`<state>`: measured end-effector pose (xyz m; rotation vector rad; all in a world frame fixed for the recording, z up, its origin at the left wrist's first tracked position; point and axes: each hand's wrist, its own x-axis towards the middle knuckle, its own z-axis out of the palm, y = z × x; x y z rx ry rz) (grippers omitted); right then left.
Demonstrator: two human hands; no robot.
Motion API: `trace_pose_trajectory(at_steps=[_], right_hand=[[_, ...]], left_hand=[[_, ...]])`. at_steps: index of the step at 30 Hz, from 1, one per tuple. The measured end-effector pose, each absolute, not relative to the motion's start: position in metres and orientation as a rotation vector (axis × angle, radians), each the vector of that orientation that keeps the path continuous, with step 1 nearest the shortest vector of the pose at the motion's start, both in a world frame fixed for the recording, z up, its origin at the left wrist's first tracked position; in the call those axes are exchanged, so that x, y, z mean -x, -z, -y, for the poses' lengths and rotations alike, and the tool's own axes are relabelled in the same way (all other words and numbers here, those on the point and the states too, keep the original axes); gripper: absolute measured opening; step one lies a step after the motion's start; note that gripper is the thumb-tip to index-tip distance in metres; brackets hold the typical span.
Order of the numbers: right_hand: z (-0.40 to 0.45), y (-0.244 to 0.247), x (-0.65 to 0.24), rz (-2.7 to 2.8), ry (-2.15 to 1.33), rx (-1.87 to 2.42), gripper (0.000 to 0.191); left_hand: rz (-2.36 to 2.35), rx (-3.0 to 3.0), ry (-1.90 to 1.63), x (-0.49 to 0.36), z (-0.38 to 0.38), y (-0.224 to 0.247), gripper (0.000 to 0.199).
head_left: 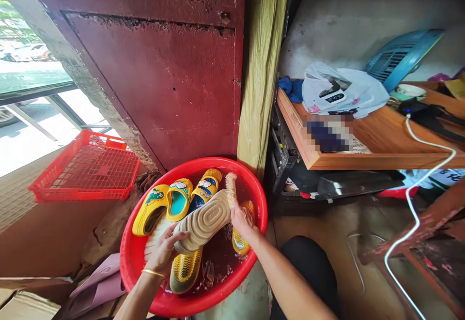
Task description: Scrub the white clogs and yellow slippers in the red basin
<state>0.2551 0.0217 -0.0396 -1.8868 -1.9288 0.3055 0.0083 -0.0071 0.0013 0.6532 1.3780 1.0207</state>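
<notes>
The left hand (164, 250) reaches up and inward from the lower edge of the view, a gold bracelet (153, 273) around its wrist, and its grip is closed on the near end of a beige slipper (205, 220), the thumb lying across the ribbed sole, which faces up. The slipper slants up to the right above a red basin (126, 257). The right hand (242, 219) comes in from the lower right with the forearm running diagonally up to the left; its grip is wrapped around the lower end of a pale brush (230, 191), which stands nearly upright with its head just beside the slipper's far end. Under and around the hands, the basin holds water and more footwear: a yellow slipper with a green figure (152, 206) at the left, a yellow slipper with a teal inside (179, 200) and a yellow slipper with a blue inside (207, 188) next to it, an overturned yellow slipper (185, 269) at the near side, and a yellow slipper (241, 237) partly behind the right hand. Mauve slippers (100, 283) lie outside the basin at the left, below a red crate (90, 167).
</notes>
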Motion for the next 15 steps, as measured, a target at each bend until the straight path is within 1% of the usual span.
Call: trace_pose_trajectory(at_steps=[3, 7, 8, 9, 11, 15], right_hand=[[-0.004, 0.031, -0.233, 2.108, -0.292, 1.841, 0.054], [0.029, 0.02, -0.2, 2.48, -0.273, 1.475, 0.067], [0.031, 0.019, -0.198, 2.517, -0.272, 1.454, 0.068], [0.029, 0.019, -0.2, 2.533, -0.27, 1.47, 0.069], [0.015, 0.018, -0.214, 2.456, -0.287, 1.652, 0.066], [-0.022, 0.02, -0.252, 2.13, -0.332, 2.036, 0.053]], left_hand=[[-1.398, -0.613, -1.033, 0.001, 0.007, 0.005, 0.052], [-1.412, -0.574, -1.055, 0.009, 0.003, 0.013, 0.046], [-1.434, -0.582, -1.068, 0.01, 0.002, 0.014, 0.044], [-1.461, -0.597, -1.08, 0.01, 0.0, 0.014, 0.041], [-1.5, -0.622, -1.089, 0.01, -0.002, 0.015, 0.037], [-1.498, -0.686, -1.036, 0.015, -0.005, 0.02, 0.034]])
